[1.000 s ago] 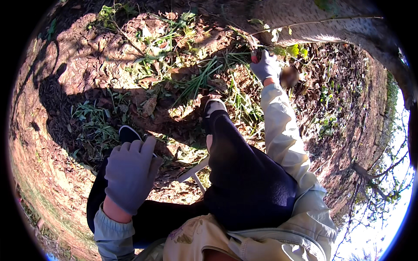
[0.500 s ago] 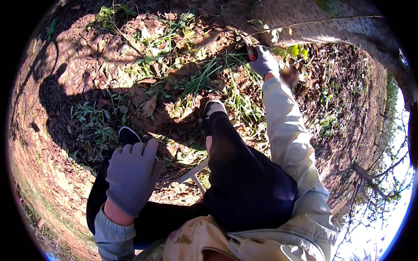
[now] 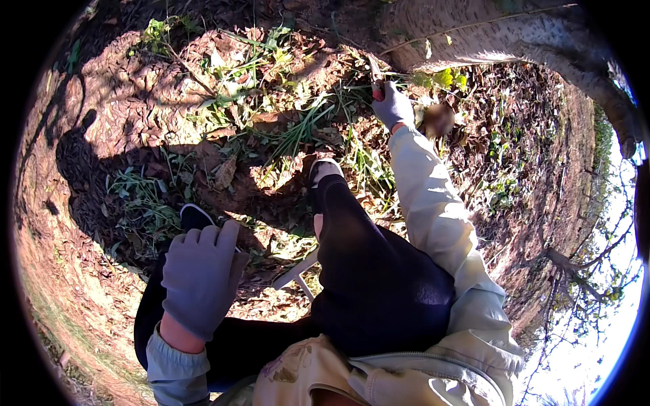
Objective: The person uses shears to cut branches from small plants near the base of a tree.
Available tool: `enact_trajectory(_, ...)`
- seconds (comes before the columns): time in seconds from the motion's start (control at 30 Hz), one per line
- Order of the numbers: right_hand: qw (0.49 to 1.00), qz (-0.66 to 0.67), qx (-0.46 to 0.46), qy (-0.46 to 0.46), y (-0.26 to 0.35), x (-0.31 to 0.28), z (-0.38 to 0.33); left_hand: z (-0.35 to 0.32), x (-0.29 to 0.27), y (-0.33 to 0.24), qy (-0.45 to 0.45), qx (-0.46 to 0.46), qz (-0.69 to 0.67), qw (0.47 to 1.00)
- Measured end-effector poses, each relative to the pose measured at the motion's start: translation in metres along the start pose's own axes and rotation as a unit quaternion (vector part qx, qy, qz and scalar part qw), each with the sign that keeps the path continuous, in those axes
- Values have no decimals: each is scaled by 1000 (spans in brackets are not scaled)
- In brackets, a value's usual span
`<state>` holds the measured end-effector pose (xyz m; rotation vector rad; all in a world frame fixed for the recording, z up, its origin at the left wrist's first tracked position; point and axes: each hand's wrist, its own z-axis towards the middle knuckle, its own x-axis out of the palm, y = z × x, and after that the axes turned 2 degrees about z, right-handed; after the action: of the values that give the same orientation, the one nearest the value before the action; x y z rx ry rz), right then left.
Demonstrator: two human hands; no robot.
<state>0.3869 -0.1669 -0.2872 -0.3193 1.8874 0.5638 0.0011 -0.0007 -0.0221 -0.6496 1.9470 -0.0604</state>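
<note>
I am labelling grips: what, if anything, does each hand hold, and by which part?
The right hand holds a narrow tool by its red handle. Whether the left hand holds anything cannot be told.

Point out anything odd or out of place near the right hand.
One thing: the round brown patch just right of the right hand is blurred, while the leaf litter around it looks sharper. I cannot tell what it is.

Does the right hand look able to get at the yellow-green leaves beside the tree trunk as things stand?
Probably yes: the yellow-green leaves are close by on the right hand's right, with nothing visible between, though its fingers are occupied by a red-handled tool.
</note>
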Motion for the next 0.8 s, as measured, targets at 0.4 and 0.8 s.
enact_trajectory(0.4, 976, 57, -154, -145, 15, -20, -64, -9, 2, 0, 12, -11, 3, 1000)
enact_trajectory(0.8, 961, -37, -236, -141, -15, -15, -8, -6, 4, 2, 2, 0, 22, 1000)
